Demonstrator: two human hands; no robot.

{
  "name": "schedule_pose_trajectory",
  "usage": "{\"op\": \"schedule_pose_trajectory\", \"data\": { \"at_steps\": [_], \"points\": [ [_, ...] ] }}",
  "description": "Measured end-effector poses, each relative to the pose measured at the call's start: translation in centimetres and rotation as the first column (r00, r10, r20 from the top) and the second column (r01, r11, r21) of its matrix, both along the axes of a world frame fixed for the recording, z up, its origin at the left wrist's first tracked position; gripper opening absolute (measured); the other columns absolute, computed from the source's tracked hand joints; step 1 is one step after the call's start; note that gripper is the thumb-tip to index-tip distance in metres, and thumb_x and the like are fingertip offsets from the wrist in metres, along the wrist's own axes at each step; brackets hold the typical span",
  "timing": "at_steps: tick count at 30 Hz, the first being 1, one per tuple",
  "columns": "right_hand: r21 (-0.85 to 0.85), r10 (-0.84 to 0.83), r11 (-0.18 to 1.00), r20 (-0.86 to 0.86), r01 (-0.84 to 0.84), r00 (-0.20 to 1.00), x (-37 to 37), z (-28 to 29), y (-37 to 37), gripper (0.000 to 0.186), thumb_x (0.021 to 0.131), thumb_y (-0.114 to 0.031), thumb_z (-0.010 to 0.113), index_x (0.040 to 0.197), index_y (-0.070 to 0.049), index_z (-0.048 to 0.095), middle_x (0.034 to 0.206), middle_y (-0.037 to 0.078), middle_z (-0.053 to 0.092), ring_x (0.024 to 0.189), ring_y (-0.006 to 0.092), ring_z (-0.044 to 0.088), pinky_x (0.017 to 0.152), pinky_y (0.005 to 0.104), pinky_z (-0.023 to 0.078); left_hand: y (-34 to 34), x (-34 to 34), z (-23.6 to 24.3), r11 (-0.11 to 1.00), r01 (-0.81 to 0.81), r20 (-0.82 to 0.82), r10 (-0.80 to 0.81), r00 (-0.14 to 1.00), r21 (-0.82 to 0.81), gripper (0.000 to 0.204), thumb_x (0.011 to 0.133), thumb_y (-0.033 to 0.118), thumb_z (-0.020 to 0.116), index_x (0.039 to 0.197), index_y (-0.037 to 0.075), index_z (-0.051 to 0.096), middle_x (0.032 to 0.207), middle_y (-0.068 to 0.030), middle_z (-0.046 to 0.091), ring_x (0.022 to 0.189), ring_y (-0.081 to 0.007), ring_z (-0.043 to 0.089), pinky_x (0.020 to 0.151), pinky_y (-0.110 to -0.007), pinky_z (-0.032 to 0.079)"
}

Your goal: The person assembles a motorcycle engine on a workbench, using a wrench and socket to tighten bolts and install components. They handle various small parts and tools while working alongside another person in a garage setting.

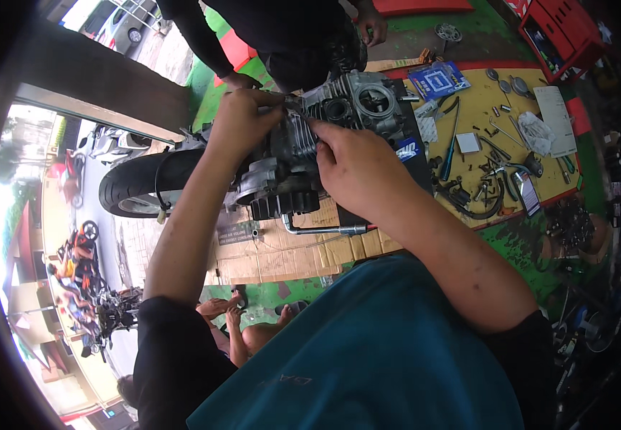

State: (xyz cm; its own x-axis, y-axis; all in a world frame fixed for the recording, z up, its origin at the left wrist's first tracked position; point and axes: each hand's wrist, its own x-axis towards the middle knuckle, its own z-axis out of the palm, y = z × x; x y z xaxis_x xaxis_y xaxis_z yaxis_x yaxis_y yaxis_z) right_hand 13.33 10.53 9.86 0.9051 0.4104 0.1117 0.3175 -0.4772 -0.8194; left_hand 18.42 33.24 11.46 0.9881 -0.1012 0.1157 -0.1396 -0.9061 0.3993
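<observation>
A silver motor-scooter engine lies in front of me, its finned cylinder [300, 137] between my hands and its cylinder head [373, 100] to the right. My left hand [242, 123] is closed in a pinch at the far left edge of the cylinder; what its fingertips hold is too small to name. On the right side of the fins, my right hand [353, 163] has its index finger stretched to the metal and its other fingers curled under. Whatever it grips is hidden. Nearer to me, a dark finned fan wheel [285, 203] sticks out of the engine.
A long-handled socket wrench [325, 230] lies on the cardboard [289, 265]. Left is a rear tyre [145, 183]. The yellow bench top [493, 132] at right bears bolts, tools and a blue packet [438, 80]. Beyond the engine stands a person in black [289, 29]; another person's legs show below.
</observation>
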Motion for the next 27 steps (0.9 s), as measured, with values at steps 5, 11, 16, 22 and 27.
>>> {"op": "schedule_pose_trajectory", "data": {
  "at_steps": [5,11,16,22,27],
  "points": [
    [-0.047,-0.02,0.999,0.133,0.027,0.991,2.0,0.7,-0.9,0.028,0.092,-0.014,0.061,0.113,-0.001,0.075,0.09,0.025,0.073,0.089,0.0426,0.072,0.086,0.0525,0.057,0.9,1.0,0.2,0.999,0.021,-0.04,-0.022,0.999,-0.033,0.029,0.08,0.016,0.078,0.106,0.003,0.082,0.097,-0.0171,0.078,0.089,-0.0294,0.076,0.087,-0.039,0.059],
    [-0.078,-0.011,0.997,0.092,0.018,0.996,4.6,0.9,-0.8,0.026,0.09,-0.019,0.063,0.106,-0.007,0.079,0.094,0.021,0.075,0.093,0.0407,0.073,0.09,0.0489,0.058,2.1,2.8,0.5,0.968,-0.008,-0.222,-0.049,0.974,-0.251,0.024,0.08,0.009,0.079,0.101,-0.004,0.08,0.093,-0.0142,0.077,0.085,-0.0181,0.074,0.081,-0.034,0.058],
    [-0.081,0.018,0.997,0.024,-0.016,1.0,5.2,1.1,-0.8,0.027,0.089,-0.019,0.063,0.107,-0.008,0.08,0.097,0.022,0.075,0.095,0.0404,0.073,0.091,0.048,0.058,2.1,3.0,0.5,0.967,-0.006,-0.237,-0.056,0.97,-0.255,0.024,0.079,0.008,0.079,0.099,-0.005,0.08,0.093,-0.0145,0.077,0.085,-0.0196,0.074,0.081,-0.034,0.058],
    [-0.098,0.03,0.995,0.005,-0.029,1.0,5.4,1.4,-0.5,0.028,0.089,-0.018,0.062,0.107,-0.008,0.08,0.098,0.022,0.075,0.095,0.0406,0.073,0.091,0.048,0.058,2.0,2.4,0.1,0.99,0.054,-0.132,-0.071,0.989,-0.13,0.023,0.087,0.011,0.075,0.102,-0.005,0.079,0.085,-0.0104,0.077,0.077,-0.0106,0.068,0.077,-0.032,0.056],
    [-0.096,0.027,0.995,0.024,-0.025,0.999,5.4,1.3,-0.4,0.028,0.089,-0.018,0.062,0.108,-0.008,0.08,0.098,0.022,0.075,0.094,0.0407,0.073,0.092,0.0476,0.058,1.9,2.3,0.0,0.992,0.045,-0.105,-0.057,0.993,-0.114,0.022,0.085,0.013,0.076,0.101,-0.003,0.08,0.083,-0.0116,0.077,0.076,-0.0106,0.068,0.077,-0.032,0.056]
  ]
}}
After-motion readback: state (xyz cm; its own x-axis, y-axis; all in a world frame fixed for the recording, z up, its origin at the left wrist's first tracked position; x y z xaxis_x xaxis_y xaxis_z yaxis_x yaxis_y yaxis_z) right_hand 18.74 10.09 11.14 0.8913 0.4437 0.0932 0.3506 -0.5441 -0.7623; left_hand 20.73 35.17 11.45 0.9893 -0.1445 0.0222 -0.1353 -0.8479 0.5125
